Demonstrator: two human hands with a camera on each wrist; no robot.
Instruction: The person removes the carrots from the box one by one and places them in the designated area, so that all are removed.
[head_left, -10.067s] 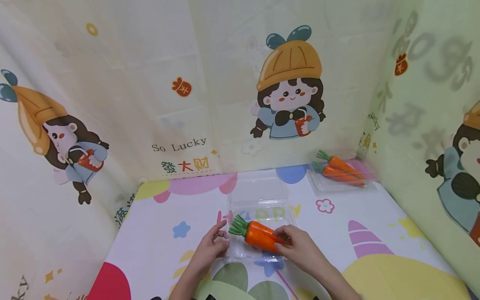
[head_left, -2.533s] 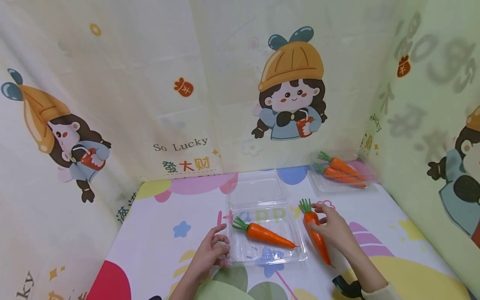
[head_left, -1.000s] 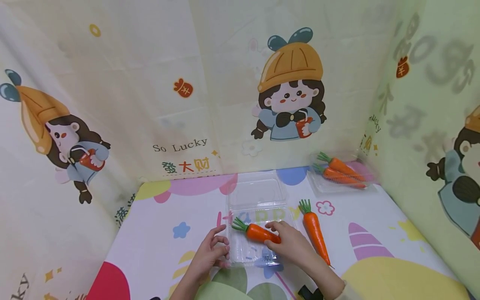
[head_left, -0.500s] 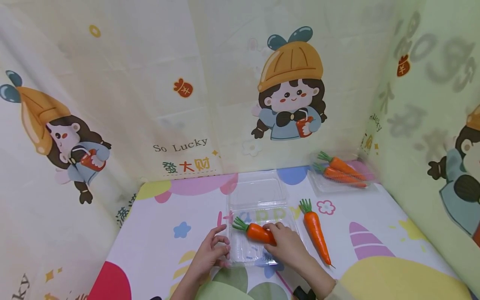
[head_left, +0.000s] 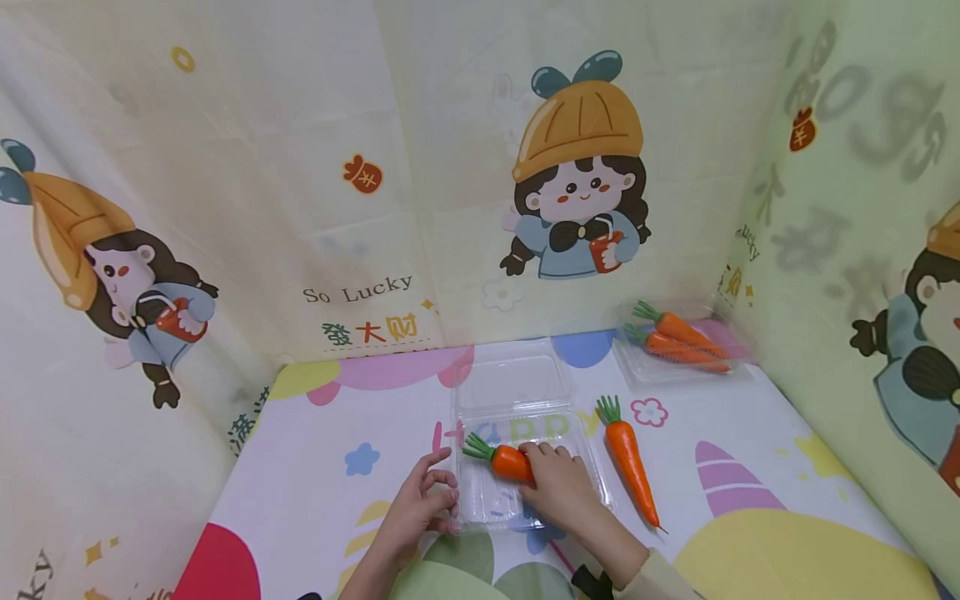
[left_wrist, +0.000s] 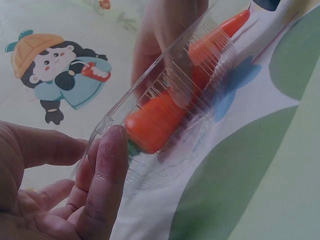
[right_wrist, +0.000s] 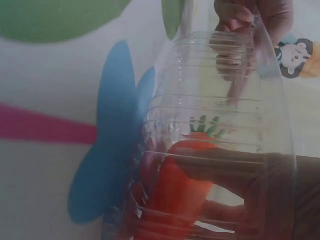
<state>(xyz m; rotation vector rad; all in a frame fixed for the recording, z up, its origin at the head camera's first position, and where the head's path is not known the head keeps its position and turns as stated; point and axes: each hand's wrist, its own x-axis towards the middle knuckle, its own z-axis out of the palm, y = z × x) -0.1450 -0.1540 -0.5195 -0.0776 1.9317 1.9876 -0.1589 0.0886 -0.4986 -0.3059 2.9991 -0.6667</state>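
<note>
An open clear plastic clamshell box (head_left: 487,500) lies on the table in the head view, its lid (head_left: 513,379) folded back away from me. One orange carrot (head_left: 510,463) with green stem stubs is inside it. My right hand (head_left: 558,487) reaches into the box and grips this carrot around the middle, covering its tapered end. In the left wrist view the right fingers show around the carrot through the ribbed box wall (left_wrist: 210,47). My left hand (head_left: 420,504) pinches the left rim of the box. A second carrot (head_left: 630,462) lies right of the box.
At the back right corner stands another clear box (head_left: 637,371) with carrots (head_left: 686,343) inside. Patterned cloth walls (head_left: 442,250) rise behind and on both sides. A printed cloth (head_left: 300,467) covers the table.
The second carrot, held by my right hand 2.5 seconds ago, now lies released right of the box. My right hand has moved left onto the boxed carrot. My left hand stays at the rim.
</note>
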